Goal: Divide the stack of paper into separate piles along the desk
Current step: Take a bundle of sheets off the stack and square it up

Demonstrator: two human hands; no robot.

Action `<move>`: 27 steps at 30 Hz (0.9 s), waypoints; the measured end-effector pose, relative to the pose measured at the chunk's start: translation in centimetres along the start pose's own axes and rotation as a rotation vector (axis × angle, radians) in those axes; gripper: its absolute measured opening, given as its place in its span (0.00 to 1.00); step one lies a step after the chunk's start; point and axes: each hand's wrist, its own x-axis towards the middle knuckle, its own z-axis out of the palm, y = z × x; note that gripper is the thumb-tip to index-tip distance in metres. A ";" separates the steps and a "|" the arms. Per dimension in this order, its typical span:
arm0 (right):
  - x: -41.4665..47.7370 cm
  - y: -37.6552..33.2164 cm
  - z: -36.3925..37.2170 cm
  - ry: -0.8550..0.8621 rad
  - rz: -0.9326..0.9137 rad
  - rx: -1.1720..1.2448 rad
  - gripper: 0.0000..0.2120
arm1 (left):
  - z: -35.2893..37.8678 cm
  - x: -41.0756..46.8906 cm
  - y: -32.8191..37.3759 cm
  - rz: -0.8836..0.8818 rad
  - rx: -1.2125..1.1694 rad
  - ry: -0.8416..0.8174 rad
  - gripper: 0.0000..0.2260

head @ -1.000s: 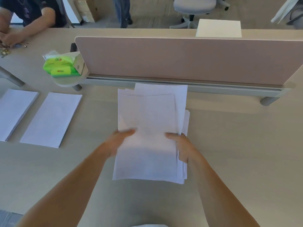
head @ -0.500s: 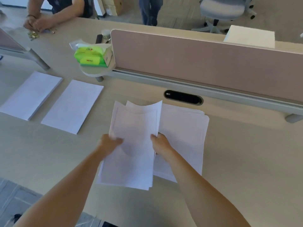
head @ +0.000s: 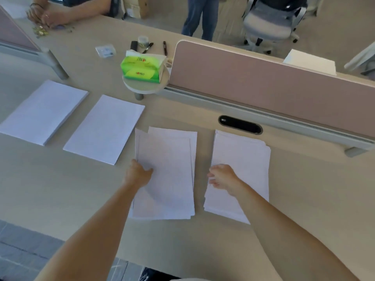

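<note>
1. The left hand rests on the left edge of the third pile. Its thumb lies on top of the sheets, and the other fingers are hidden, so I cannot tell if this grip closes on the paper or only presses it.
2. The third pile lies on the worktop under and just to the right of that grip. Its sheets are not even; corners stick out at the far end.
3. The right hand is over the left edge of the fourth pile, with the fingers loosely curled and spread a little. It holds nothing that I can see. Whether it touches the paper is not clear.
4. The fourth pile lies under and to the right of the right grip, apart from the third pile, with bare worktop between them. Its sheets are also fanned a little at the far right corner.
5. To the left of the left grip lie two tidy piles: the second pile near, and the first pile further left. They do not touch.
6. Beyond the grips stands a pink divider. At its left end a green tissue box sits on a small round shelf.
7. The near right corner of the fourth pile is covered by the right forearm. The print on the sheets is too faint to read.
</note>
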 end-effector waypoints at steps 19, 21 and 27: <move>0.0 11.6 -15.0 0.409 0.185 0.064 0.21 | 15.4 -6.8 13.9 -0.021 -0.056 -0.306 0.15; 1.4 12.2 -15.7 0.357 0.133 0.076 0.14 | 17.6 -6.7 14.4 -0.033 -0.062 -0.277 0.21; 4.2 14.6 -20.2 0.280 0.105 0.008 0.15 | 23.2 -9.7 18.5 -0.069 -0.096 -0.202 0.27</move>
